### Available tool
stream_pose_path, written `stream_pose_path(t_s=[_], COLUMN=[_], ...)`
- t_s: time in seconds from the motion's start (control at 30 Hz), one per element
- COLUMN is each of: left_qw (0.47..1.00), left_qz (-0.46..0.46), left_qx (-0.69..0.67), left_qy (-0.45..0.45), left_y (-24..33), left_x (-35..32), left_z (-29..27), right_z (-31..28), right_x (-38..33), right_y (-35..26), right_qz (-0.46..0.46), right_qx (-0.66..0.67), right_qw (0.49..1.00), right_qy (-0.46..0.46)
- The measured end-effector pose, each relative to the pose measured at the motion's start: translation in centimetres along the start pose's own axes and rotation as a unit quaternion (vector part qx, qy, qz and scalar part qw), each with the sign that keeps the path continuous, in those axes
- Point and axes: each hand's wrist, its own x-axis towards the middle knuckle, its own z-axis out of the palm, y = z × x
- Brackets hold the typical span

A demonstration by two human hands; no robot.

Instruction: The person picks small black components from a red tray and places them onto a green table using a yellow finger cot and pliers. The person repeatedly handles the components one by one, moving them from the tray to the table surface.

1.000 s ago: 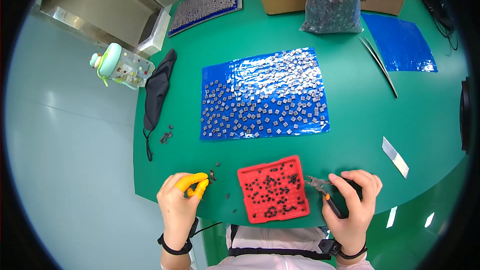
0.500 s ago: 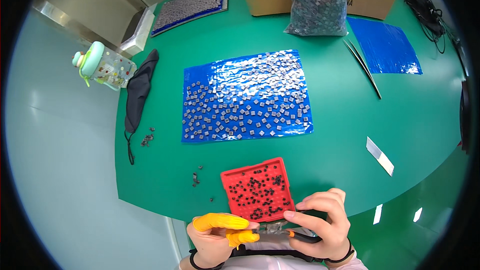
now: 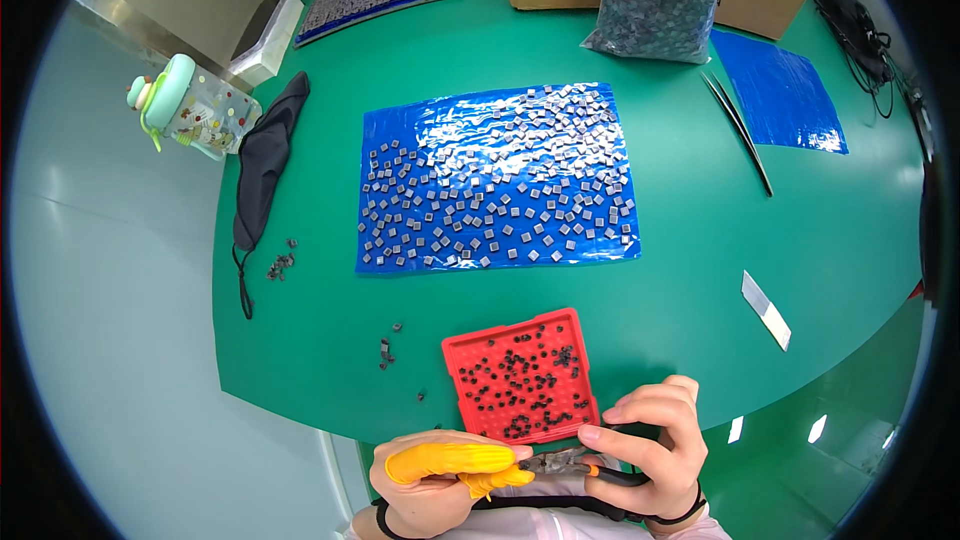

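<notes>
My right hand (image 3: 665, 450) grips a pair of small pliers or cutters (image 3: 560, 461) with grey metal jaws and black-and-orange handles. The jaws point left, toward my left hand (image 3: 430, 480), whose thumb and fingers are pinched together at the jaw tips. Yellow finger covers (image 3: 455, 460) sheathe some of its fingers. Whatever sits in that pinch is too small and hidden to name. Just beyond both hands lies a shallow red tray (image 3: 508, 325) with many small black parts (image 3: 518, 365) scattered over its studded floor.
A blue sheet (image 3: 400, 125) covered with small grey square pieces lies mid-table. Tweezers (image 3: 740, 135), a blade (image 3: 766, 311) and another blue sheet (image 3: 785, 90) are right. A filled bag (image 3: 655, 5) stands behind; a bottle (image 3: 205, 115) and black pouch (image 3: 265, 165) are left.
The whole view has shifted slightly. My left hand's yellow-covered fingers have drawn closer together and moved a little right, at the jaw tips. My right hand keeps hold of the tool.
</notes>
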Motion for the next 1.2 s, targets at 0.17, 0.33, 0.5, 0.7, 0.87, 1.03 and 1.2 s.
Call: stream_pose_path(t_s=[0.17,0.33,0.5,0.7,0.87,1.03,1.2], left_qw=[1.000,0.998,0.999,0.976,0.986,0.952,0.953], left_qz=[0.010,0.025,0.011,0.038,0.099,0.204,0.181], left_qx=[0.007,-0.053,-0.012,0.187,0.078,0.102,0.094], left_qy=[-0.018,-0.024,-0.036,-0.103,-0.105,-0.205,-0.224], left_y=[0.0,-1.0,-1.0,1.0,-1.6,-1.4,-1.5], left_x=[0.2,0.1,0.4,2.3,1.5,3.1,3.0], left_z=[-0.3,-0.6,-0.5,0.4,0.5,0.4,0.4], right_z=[0.5,0.2,0.6,0.5,0.8,1.0,0.9], right_x=[-0.1,0.0,0.0,-0.2,-0.3,-0.3,-0.4], right_y=[0.0,0.0,0.2,0.2,0.0,0.3,0.3], right_qz=[-0.004,-0.011,-0.005,0.001,-0.019,-0.027,-0.020], right_qx=[-0.003,-0.006,0.006,-0.021,-0.005,0.001,-0.007], right_qw=[1.000,1.000,1.000,1.000,1.000,1.000,1.000], right_qy=[0.010,-0.004,0.007,0.020,0.011,0.008,0.021])
